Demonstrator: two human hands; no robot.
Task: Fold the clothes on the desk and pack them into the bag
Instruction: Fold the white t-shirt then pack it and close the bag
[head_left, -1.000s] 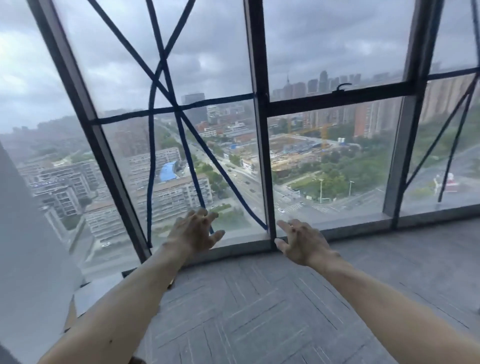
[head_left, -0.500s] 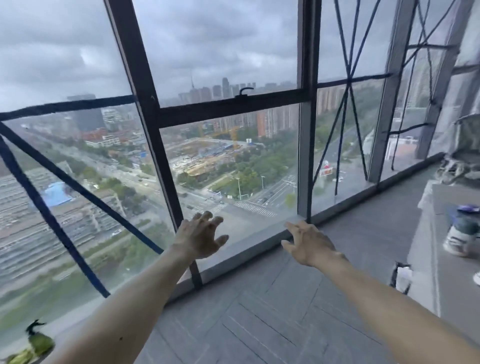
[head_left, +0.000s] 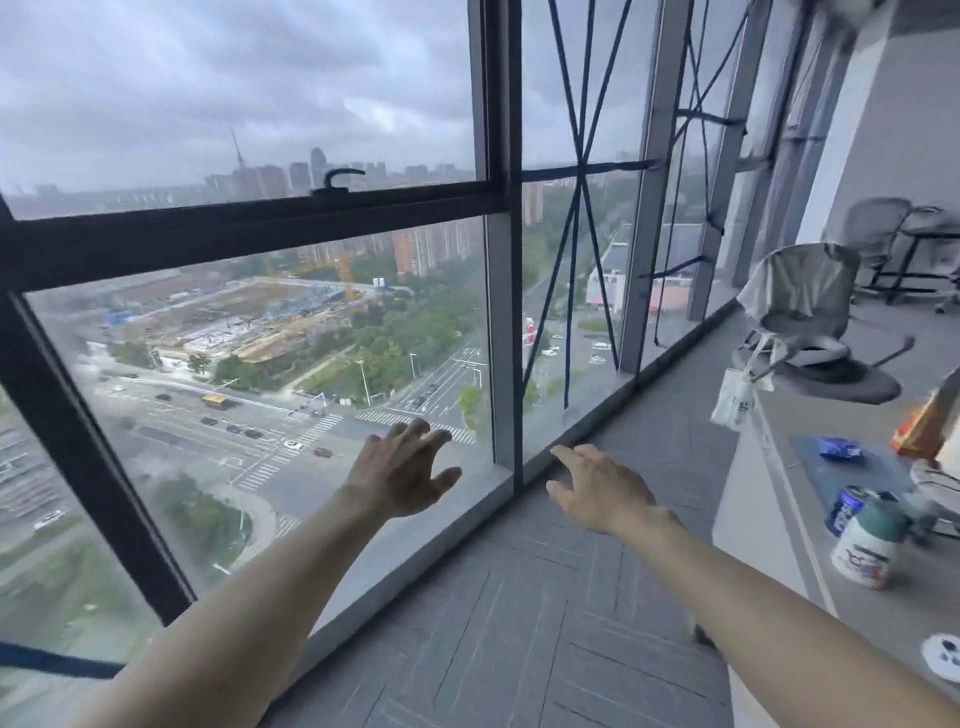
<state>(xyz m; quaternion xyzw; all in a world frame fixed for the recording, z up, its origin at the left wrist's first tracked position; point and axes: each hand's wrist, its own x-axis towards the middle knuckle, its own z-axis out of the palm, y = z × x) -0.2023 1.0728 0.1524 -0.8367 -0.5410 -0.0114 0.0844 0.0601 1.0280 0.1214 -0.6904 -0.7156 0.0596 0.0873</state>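
Grey desk along the right side, only partly in frame. White tote bag hanging limp just beside its far corner — handles up, dark print on its side. Pale striped fabric at the desk's right edge — too cropped to identify.

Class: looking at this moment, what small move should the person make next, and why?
Probably turn right toward the desk: the left hand and right hand are both open and empty, held out toward the window, while the desk lies at the view's right edge.
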